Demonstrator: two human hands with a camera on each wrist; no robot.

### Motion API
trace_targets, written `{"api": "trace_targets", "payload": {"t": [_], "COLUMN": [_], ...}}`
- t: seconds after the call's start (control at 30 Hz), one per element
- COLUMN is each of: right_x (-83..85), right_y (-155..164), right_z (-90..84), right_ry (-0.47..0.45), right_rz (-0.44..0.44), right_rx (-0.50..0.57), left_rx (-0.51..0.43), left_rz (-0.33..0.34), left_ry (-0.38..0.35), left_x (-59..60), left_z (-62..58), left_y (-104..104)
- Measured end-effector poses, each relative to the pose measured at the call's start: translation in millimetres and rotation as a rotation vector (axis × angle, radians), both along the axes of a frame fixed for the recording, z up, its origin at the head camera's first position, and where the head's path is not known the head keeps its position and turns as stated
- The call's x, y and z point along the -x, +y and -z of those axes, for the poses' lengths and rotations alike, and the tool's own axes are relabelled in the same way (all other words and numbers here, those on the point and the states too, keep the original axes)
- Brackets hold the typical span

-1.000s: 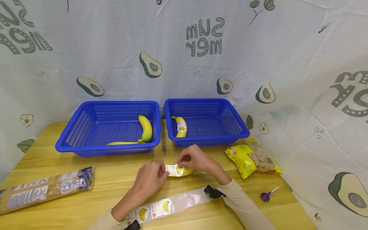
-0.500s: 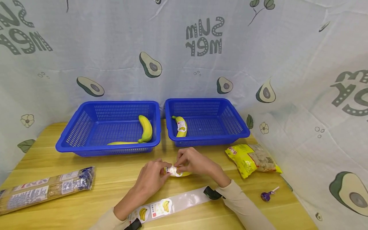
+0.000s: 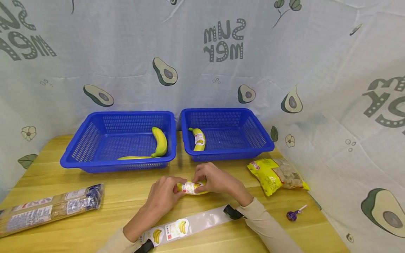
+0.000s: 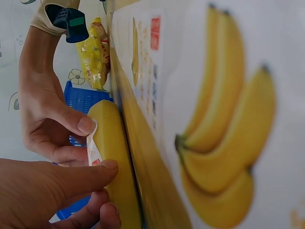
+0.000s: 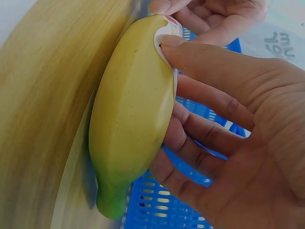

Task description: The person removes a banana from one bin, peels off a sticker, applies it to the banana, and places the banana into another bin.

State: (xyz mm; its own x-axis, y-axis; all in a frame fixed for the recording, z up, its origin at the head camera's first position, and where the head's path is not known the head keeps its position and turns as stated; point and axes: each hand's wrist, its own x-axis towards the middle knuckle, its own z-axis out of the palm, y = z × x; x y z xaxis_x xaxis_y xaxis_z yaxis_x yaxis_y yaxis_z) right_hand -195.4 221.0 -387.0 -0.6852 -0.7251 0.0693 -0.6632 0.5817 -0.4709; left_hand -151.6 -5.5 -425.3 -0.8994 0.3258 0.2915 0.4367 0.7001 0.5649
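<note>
In the head view a banana [image 3: 179,186] lies crosswise on the table in front of the baskets, a white banana-picture sticker [image 3: 189,188] along its upper side. My left hand [image 3: 162,194] holds its left part, thumb on the sticker's edge. On the right, my right hand [image 3: 216,178] grips the banana, its thumb pressing the sticker. Seen from the right wrist, the banana [image 5: 128,105] has a green stem end, and the right fingers sit behind it. A sticker edge [image 5: 159,45] beside the right thumb curves round the peel.
A sticker strip [image 3: 205,221] lies under the forearms. Behind stand a left blue basket [image 3: 118,164] with two bananas and a right blue basket [image 3: 231,154] with one stickered banana. A noodle pack [image 3: 50,209], yellow snack bag [image 3: 275,175] and lollipop [image 3: 292,215] lie at the sides.
The sticker, earlier held spread by its ends, now follows the banana more closely. My right fingers shifted left along it, then slightly down; my left hand stays near the left end.
</note>
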Motion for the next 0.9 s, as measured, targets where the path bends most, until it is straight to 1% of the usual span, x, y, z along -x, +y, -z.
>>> {"api": "trace_targets", "payload": {"t": [0.1,0.17,0.4,0.53,0.67,0.8,0.9], "right_x": [0.5,0.6,-1.8,-1.5,-1.3,-1.5,-0.9], "right_y": [0.6,0.6,-2.1,-2.6,-3.4,-4.0,-4.1], "right_z": [1.3,2.0,1.5,1.3,1.5,2.4,2.7], "right_ry": [0.032,0.029,-0.067,-0.105,-0.138,-0.194,-0.224], "right_rz": [-0.013,-0.008,0.040,0.048,0.045,0.017,-0.004], "right_rx": [0.003,0.001,0.003,0.013,0.022,0.058,0.090], "left_rx": [0.013,0.023,0.039,0.050,0.046,0.043,0.057], "left_rz": [0.005,0.011,0.064,0.073,0.085,0.109,0.129], "left_ry": [-0.002,-0.010,-0.060,-0.080,-0.084,-0.075,-0.072], "left_x": [0.7,0.8,0.8,1.6,2.0,2.2,2.9], "left_z": [0.0,-0.4,-2.4,-2.2,-1.5,-2.0,-3.0], "left_y": [-2.0,-3.4,-7.1,-7.7,-8.4,-9.0,-9.0]}}
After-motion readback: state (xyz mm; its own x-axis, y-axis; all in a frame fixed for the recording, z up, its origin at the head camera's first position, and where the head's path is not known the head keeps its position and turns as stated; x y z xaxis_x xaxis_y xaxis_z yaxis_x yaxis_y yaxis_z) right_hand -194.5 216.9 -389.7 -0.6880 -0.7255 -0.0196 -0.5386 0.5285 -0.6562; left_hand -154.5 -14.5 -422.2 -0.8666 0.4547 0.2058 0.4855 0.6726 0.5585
